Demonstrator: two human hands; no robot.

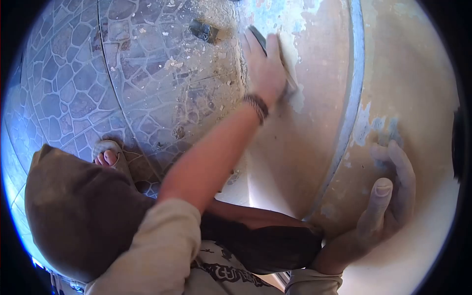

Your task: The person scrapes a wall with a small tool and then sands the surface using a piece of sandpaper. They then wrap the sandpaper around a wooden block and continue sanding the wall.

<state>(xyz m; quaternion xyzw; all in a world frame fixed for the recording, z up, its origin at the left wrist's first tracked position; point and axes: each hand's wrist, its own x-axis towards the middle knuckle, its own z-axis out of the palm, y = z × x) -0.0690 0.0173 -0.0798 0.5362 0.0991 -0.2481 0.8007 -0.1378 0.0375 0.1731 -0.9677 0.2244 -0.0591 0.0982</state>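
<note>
My left hand [265, 73], with a dark woven bracelet [255, 108] at its wrist, reaches across to the low part of a wall. It presses a long flat tool with a dark edge [258, 40] against the patchy surface; the hand covers most of it, so its exact kind cannot be told. Around it the paint is worn to pale and bluish patches [280, 19]. On the right, my right hand [388, 201] is empty, thumb up and fingers extended, its fingertips at the wall [423, 132] beside chipped bluish spots [378, 125].
A bluish raised strip [355, 73] runs along the wall. Stone-patterned floor [64, 73] lies left, strewn with paint flakes [172, 64]. A dark broken box-like piece [203, 31] sits by the wall's foot. My bent knee [78, 206] and sandalled foot [110, 155] are at left.
</note>
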